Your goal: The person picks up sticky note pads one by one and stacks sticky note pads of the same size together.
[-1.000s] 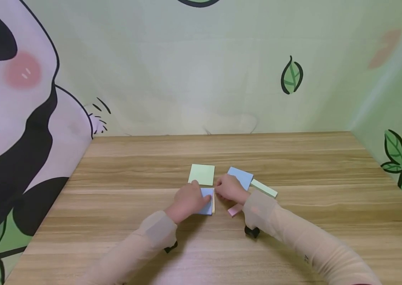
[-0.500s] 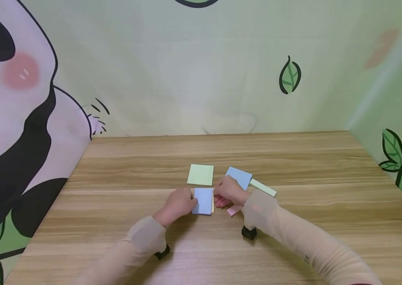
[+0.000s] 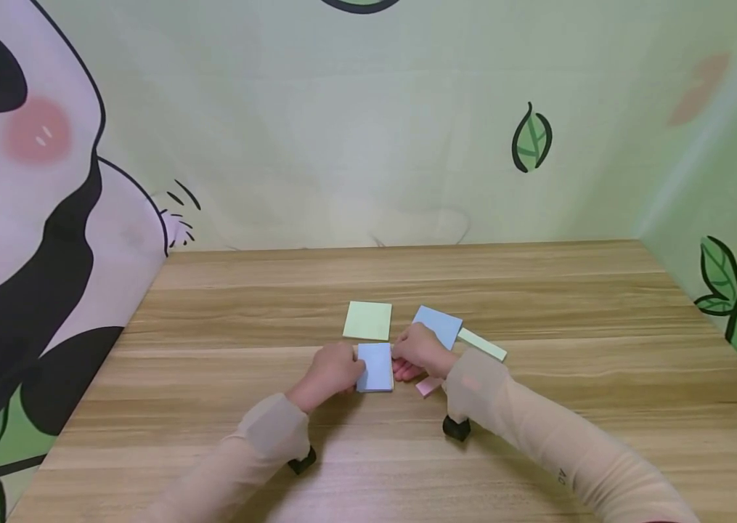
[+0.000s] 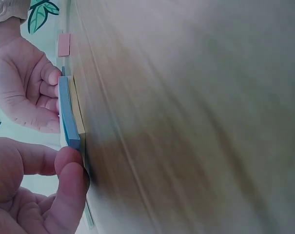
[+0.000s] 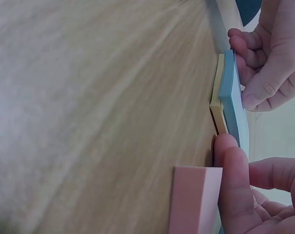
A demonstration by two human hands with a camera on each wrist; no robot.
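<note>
In the head view a blue sticky note pad (image 3: 375, 368) lies in front of me, and the wrist views show a yellow sticky note pad (image 5: 217, 105) under it, with a slight gap between the two. My left hand (image 3: 331, 368) pinches the blue pad's left edge, thumb on top. At the right edge of the stack is my right hand (image 3: 422, 352), its curled fingertips against the yellow pad's end in the right wrist view. A green square pad (image 3: 367, 320) lies just behind the stack. Partly under my right hand sits a second blue pad (image 3: 440, 325).
A narrow light green pad (image 3: 482, 344) touches the second blue pad's right side. A narrow pink pad (image 3: 429, 386) lies below my right hand, partly covered by it. All rest on the wood-grain table (image 3: 263, 298), with a painted wall (image 3: 309, 145) behind.
My left hand first drew back left off the blue pad's top, uncovering it. It then shifted slightly right with the pad, which now covers the yellow strip. The right hand stays nearly still.
</note>
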